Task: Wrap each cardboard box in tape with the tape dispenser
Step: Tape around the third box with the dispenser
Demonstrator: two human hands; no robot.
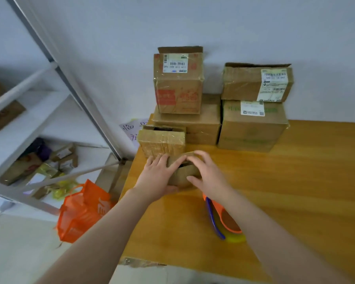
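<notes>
Spreading wide, the wooden desk (295, 181) carried stacked boxes (203, 124) along its far edge. Before them the small cardboard box (180, 179) sat clamped between the left hand (158, 177) and right hand (209, 177), fingers (163, 160) curled round it. The orange tape dispenser (223, 220) lay nearer, under the right forearm.

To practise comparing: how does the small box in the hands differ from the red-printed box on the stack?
The small box is plain brown and smaller; the red-printed box carries red print and a white label. The left hand and right hand hold the small box; the red-printed box stands untouched on another box. Both are cardboard.
</notes>
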